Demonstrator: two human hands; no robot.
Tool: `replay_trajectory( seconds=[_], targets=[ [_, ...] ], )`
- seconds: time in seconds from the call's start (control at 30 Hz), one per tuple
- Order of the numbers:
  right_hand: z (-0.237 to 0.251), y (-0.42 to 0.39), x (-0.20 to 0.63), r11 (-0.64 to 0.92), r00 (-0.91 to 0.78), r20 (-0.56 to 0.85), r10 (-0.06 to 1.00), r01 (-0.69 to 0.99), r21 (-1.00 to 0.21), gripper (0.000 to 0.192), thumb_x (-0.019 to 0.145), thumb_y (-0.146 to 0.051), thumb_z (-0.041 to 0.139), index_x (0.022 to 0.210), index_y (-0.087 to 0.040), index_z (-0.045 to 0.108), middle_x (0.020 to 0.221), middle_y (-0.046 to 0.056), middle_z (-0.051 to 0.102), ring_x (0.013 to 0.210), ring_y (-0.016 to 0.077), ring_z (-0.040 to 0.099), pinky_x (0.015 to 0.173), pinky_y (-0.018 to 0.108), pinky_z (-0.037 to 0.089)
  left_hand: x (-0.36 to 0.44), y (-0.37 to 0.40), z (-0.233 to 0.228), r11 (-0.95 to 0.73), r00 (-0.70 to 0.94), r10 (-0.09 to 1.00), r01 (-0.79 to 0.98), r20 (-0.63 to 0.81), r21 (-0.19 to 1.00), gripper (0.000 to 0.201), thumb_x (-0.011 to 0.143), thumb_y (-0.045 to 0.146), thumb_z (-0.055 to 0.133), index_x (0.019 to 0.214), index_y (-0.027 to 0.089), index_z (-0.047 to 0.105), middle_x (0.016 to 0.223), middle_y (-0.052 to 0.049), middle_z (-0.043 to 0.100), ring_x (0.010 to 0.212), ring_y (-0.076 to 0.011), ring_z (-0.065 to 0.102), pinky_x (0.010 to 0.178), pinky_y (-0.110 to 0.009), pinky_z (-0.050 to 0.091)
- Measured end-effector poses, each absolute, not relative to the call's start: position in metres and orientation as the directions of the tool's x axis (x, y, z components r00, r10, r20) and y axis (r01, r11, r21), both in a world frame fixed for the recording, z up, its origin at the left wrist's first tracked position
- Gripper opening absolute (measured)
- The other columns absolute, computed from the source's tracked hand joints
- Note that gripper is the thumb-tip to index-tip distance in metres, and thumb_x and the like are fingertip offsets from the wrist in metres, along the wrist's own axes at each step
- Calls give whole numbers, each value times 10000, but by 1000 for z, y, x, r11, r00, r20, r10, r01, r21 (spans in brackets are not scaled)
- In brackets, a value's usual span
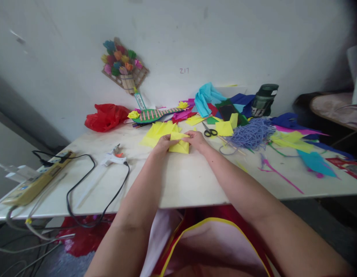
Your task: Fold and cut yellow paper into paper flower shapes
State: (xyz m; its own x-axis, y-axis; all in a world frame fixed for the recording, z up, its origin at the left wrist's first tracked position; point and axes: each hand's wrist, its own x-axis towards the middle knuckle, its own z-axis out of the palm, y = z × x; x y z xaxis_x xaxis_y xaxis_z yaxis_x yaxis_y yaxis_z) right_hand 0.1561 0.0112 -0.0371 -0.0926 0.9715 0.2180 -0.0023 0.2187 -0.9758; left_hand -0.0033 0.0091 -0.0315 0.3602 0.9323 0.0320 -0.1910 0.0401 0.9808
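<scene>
Between my two hands is a folded piece of yellow crepe paper (179,147), held just above the table. My left hand (164,143) pinches its left side, fingers closed. On the upper right edge, my right hand (196,139) grips the same piece between thumb and fingers. Behind my left hand lies a larger sheet of yellow paper (155,132), wrinkled along its top. Black-handled scissors (210,132) rest to the right of my right hand, next to a small yellow paper piece (224,128).
A white glue gun (113,158) with its cord and a power strip (37,181) lie left. At the back are a red plastic bag (106,117), a green-backed woven craft (158,114) and coloured paper. Purple shredded strands (250,134) and a dark bottle (264,100) stand right.
</scene>
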Motion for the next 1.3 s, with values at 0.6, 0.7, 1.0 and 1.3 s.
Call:
replay_trajectory(
  seconds=[0.6, 0.7, 1.0, 1.3],
  targets=[
    [-34, 6, 154, 75, -99, 68, 993, 73, -994, 157, 580, -267, 668, 572, -158, 555, 477, -24, 564, 421, 108, 503, 371, 205, 391, -3, 12, -33, -77, 336, 934, -136, 119, 988, 451, 481, 246, 727, 893, 122, 592, 709, -50, 650, 639, -175, 604, 623, -293, 472],
    [-32, 5, 153, 76, -70, 71, 995, 70, -995, 161, 595, -272, 659, 564, -159, 549, 466, -23, 554, 407, 110, 499, 369, 213, 394, 0, 12, -32, -115, 250, 958, -122, 143, 986, 581, 471, 233, 731, 1012, 142, 539, 673, -19, 630, 583, -145, 585, 600, -269, 457],
    [-34, 9, 156, 111, -40, 110, 993, 37, -993, 167, 626, -293, 623, 630, -140, 557, 484, -31, 545, 405, 103, 501, 365, 205, 399, -7, 4, -21, -165, 269, 941, -169, 206, 972, 559, 595, 223, 598, 1142, 223, 486, 709, 15, 594, 639, -108, 567, 589, -207, 412],
    [-37, 12, 157, 133, -46, 131, 990, 42, -990, 195, 615, -307, 646, 620, -140, 544, 470, -38, 527, 400, 94, 483, 366, 200, 403, -8, 9, -29, -130, 372, 914, -106, 161, 986, 401, 516, 210, 693, 897, 148, 583, 755, -11, 625, 640, -121, 575, 625, -246, 428]
  ],
)
